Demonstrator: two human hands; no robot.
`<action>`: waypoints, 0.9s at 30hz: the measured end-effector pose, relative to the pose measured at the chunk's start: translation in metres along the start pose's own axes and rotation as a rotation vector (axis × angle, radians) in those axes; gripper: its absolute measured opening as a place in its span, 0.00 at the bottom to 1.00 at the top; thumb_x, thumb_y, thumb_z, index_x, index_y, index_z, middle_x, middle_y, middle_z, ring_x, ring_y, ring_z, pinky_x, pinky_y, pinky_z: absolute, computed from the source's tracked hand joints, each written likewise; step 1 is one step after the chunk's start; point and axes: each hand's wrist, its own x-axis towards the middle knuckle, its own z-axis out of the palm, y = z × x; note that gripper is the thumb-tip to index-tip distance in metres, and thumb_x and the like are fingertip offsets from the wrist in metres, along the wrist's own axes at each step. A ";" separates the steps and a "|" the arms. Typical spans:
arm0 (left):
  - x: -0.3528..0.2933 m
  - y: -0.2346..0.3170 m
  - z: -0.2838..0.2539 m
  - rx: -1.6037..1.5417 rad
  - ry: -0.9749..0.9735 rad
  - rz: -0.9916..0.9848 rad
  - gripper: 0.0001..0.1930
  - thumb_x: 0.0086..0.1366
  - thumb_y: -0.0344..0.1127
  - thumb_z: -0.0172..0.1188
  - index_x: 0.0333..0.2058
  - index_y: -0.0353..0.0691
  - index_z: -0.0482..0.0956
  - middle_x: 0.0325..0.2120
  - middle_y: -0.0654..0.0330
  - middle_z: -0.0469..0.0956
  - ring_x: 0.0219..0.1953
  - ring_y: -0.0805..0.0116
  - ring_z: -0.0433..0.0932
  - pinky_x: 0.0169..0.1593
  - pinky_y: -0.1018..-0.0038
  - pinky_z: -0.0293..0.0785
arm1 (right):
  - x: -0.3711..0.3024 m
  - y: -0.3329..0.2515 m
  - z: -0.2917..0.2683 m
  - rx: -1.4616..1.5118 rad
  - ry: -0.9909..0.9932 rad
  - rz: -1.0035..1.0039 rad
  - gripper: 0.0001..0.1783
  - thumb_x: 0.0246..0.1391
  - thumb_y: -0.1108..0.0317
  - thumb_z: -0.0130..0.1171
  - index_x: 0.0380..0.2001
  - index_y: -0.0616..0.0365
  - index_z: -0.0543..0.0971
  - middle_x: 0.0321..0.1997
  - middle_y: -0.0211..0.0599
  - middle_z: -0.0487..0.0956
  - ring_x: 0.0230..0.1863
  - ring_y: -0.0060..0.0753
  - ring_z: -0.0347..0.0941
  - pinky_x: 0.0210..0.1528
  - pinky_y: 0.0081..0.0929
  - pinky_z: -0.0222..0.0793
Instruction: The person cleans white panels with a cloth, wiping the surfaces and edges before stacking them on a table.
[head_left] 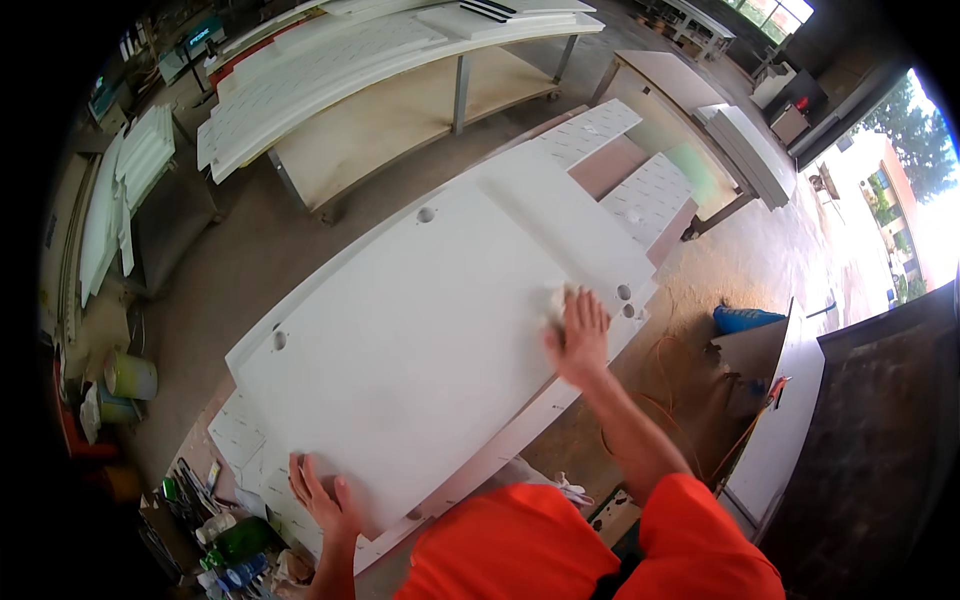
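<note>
- Your left hand (325, 497), fingers apart, touches the large, flat white panel (420, 320), lying on white patterned sheets (597, 133).
- Your right hand (583, 342) covers a pale wad (556, 303), perhaps cloth; whether gripped, I cannot tell.

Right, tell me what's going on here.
Someone in an orange-red top is leaning over a large white panel with round holes in it. The right hand is pressing a pale wad against the panel, close to a pair of holes. The left hand lies with its fingers spread at the panel's near left end. Behind, more white sheets lie on a long table.
</note>
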 end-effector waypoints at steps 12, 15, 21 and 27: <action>0.006 -0.005 0.010 0.048 0.039 0.083 0.35 0.76 0.52 0.50 0.71 0.30 0.63 0.74 0.34 0.56 0.74 0.33 0.56 0.73 0.41 0.53 | -0.025 -0.013 -0.004 0.099 -0.045 -0.047 0.59 0.60 0.29 0.59 0.76 0.67 0.57 0.81 0.68 0.52 0.81 0.73 0.46 0.82 0.65 0.35; 0.003 -0.005 0.008 0.047 0.020 0.064 0.35 0.76 0.51 0.50 0.71 0.30 0.62 0.74 0.34 0.55 0.75 0.33 0.55 0.73 0.42 0.53 | -0.049 -0.018 0.013 0.234 -0.074 -0.263 0.60 0.56 0.31 0.64 0.73 0.70 0.59 0.80 0.74 0.51 0.81 0.78 0.45 0.80 0.71 0.36; 0.004 -0.007 0.007 0.029 0.015 0.077 0.35 0.76 0.51 0.49 0.71 0.29 0.62 0.74 0.34 0.55 0.75 0.33 0.54 0.74 0.42 0.50 | -0.005 0.021 -0.001 0.151 0.042 -0.009 0.57 0.59 0.31 0.60 0.71 0.74 0.61 0.80 0.72 0.52 0.81 0.76 0.44 0.81 0.66 0.36; 0.003 0.000 0.003 -0.030 -0.011 0.037 0.35 0.76 0.51 0.49 0.72 0.30 0.61 0.75 0.34 0.53 0.75 0.33 0.53 0.74 0.42 0.49 | -0.151 -0.117 0.016 0.485 -0.292 -0.726 0.49 0.62 0.38 0.60 0.73 0.64 0.64 0.80 0.61 0.57 0.82 0.62 0.49 0.85 0.53 0.39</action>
